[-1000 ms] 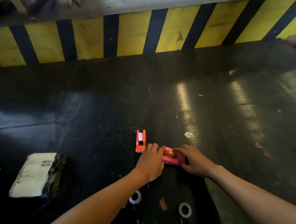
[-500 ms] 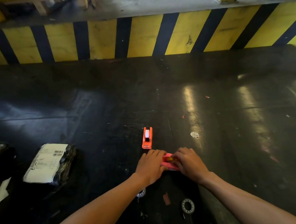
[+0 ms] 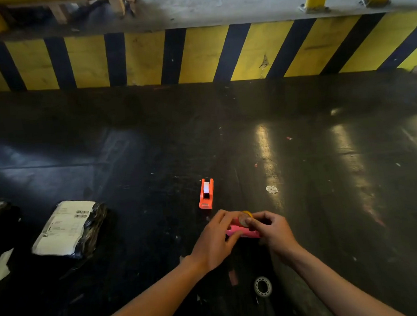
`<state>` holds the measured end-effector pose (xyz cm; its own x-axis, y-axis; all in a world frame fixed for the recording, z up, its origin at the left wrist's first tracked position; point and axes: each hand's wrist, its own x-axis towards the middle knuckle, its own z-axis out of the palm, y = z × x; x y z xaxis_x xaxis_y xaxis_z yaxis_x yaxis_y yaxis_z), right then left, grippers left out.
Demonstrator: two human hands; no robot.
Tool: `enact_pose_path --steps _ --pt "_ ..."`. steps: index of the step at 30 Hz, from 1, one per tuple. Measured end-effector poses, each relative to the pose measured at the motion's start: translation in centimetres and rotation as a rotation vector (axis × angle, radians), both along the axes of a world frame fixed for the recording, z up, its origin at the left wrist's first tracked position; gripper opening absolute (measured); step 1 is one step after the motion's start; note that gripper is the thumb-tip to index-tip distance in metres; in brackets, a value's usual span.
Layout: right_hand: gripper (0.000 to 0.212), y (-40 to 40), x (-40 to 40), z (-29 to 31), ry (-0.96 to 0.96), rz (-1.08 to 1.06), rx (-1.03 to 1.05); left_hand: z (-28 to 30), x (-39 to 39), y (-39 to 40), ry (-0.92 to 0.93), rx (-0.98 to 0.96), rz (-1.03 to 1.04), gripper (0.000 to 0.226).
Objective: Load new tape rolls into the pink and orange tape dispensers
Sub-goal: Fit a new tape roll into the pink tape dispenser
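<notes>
Pinching the small yellow tape roll (image 3: 245, 217), the right hand (image 3: 274, 232) could seat it crooked (view is dim); the left hand (image 3: 216, 243) grips the pink plastic dispenser (image 3: 241, 231).

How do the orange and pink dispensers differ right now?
The orange dispenser stands alone on the dark surface, untouched, a white roll seated in it. The pink dispenser lies nearer the person, held by the left hand, while the right hand holds a yellowish roll at its top. Both are small plastic dispensers.
</notes>
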<state>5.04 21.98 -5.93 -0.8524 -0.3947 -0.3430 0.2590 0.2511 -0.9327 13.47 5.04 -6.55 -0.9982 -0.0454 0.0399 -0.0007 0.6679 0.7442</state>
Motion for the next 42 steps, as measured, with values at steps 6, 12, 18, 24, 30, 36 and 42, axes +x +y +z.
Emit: enact_pose_path --steps 6,12,18,24,30,36,42 --pt "0.023 0.2 1.6 1.5 -0.213 -0.036 -0.237 0.8 0.1 0.7 0.056 0.053 0.034 0.029" --pt "0.012 1.0 2.8 0.8 -0.205 -0.184 -0.275 1.3 0.9 1.4 0.114 0.132 0.110 0.033" --pt "0.011 4.6 2.4 -0.5 0.140 0.128 0.427 1.2 2.1 0.7 0.106 0.179 0.214 0.030" --pt "0.011 5.7 3.8 -2.5 0.491 0.431 0.852 0.6 3.0 0.2 0.041 0.209 0.267 0.029" --pt "0.029 5.1 4.3 -1.7 0.567 0.414 0.976 0.3 3.5 -0.3 0.010 0.208 0.281 0.027" --pt "0.046 2.7 5.9 -0.4 0.402 0.451 1.019 0.1 3.5 -0.6 -0.031 0.200 0.282 0.028" --pt "0.065 0.4 7.6 -0.6 0.213 0.681 1.089 -0.1 3.5 -0.6 -0.069 0.188 0.279 0.029"
